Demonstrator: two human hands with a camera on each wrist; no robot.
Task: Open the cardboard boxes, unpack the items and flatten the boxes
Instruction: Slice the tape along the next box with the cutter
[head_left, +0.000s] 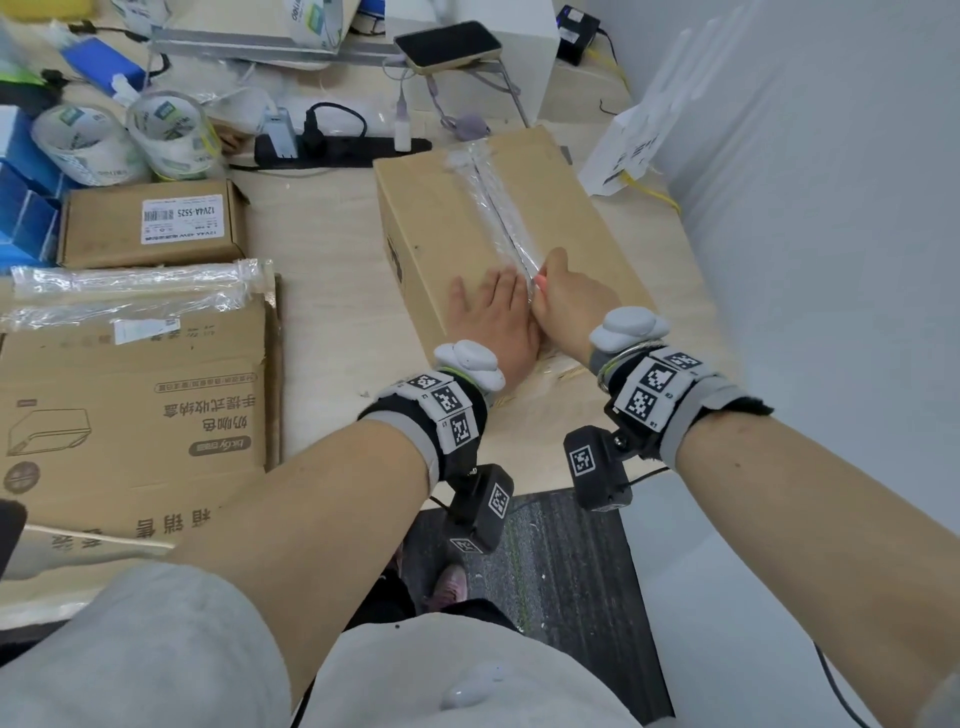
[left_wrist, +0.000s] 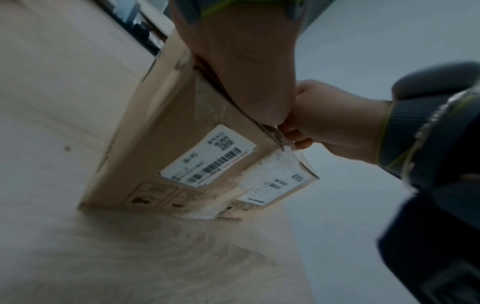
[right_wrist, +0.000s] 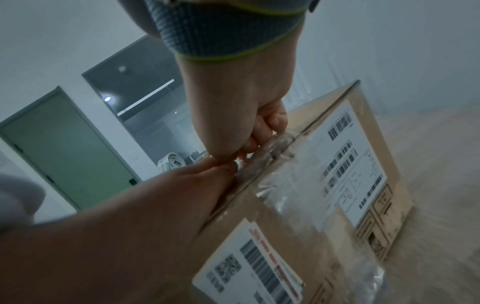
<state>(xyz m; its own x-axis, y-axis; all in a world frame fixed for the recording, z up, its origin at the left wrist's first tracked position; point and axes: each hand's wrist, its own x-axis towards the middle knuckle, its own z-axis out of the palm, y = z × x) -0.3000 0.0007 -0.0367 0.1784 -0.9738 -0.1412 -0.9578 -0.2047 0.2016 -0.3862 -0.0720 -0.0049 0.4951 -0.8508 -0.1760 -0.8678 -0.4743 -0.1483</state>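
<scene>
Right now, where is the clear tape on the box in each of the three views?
Head: the tape runs along the top seam of the box, centre right, ending at the right hand.
Left wrist: it shows at centre right, crumpled over the near top edge.
Right wrist: it crosses the middle, below the fist.
Shared landmark: the right hand gripping the tape at the box's near edge.

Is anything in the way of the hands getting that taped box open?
Nothing visible. The right hand already pinches the tape along the box seam, and the left hand lies flat beside it.
</scene>
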